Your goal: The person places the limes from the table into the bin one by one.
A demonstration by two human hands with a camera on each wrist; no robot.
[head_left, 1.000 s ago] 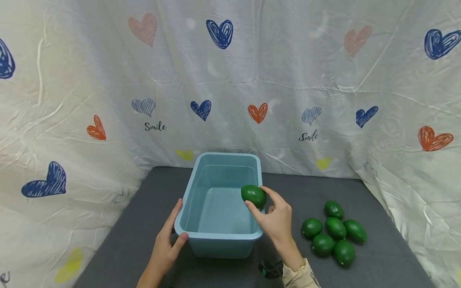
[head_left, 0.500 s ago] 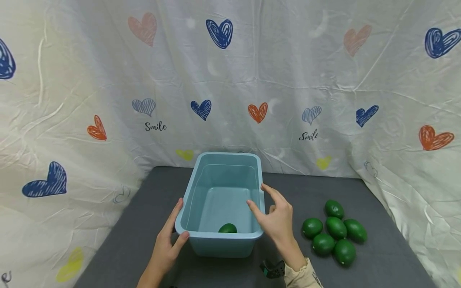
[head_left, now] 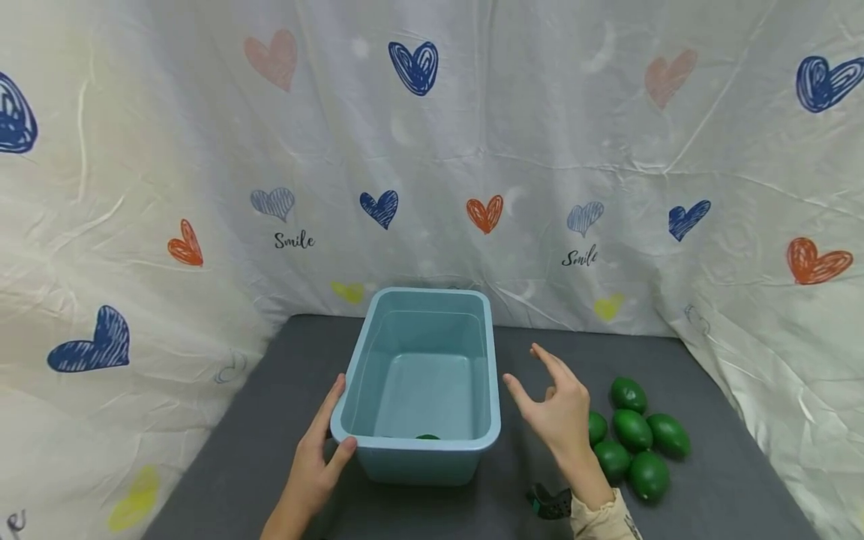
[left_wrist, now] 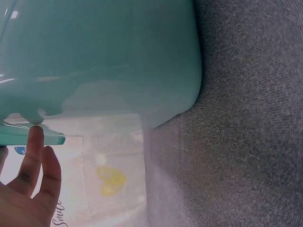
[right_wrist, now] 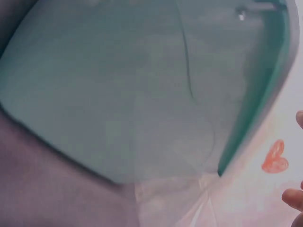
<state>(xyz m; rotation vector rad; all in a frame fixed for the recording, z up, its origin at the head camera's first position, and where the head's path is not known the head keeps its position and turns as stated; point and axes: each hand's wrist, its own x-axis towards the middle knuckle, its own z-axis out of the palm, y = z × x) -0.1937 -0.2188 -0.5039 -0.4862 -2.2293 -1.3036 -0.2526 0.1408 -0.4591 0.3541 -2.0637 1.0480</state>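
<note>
My left hand [head_left: 312, 469] holds the near left corner of a light blue plastic tub [head_left: 418, 465], thumb at the front rim and fingers along the left side. The left wrist view shows fingertips [left_wrist: 35, 135] under the tub's lip. Just inside the near wall, the top of a dark green, avocado-like fruit [head_left: 427, 436] peeks over the rim; most of it is hidden. To the right of the tub, my right hand [head_left: 560, 416] is in the air with thumb and fingers spread, holding nothing. Its fingertips [right_wrist: 293, 198] appear at the right wrist view's edge.
Several more green fruits [head_left: 632, 430] lie clustered on the dark grey cloth [head_left: 715, 465], partly behind my right hand. A black strap [head_left: 550, 502] is at my right wrist. A white curtain [head_left: 432, 255] printed with hearts hangs behind the tub.
My right hand has let go of a green fruit, which dropped into the tub near the front wall. The hand has then moved right, away from the rim. My left hand stays put.
</note>
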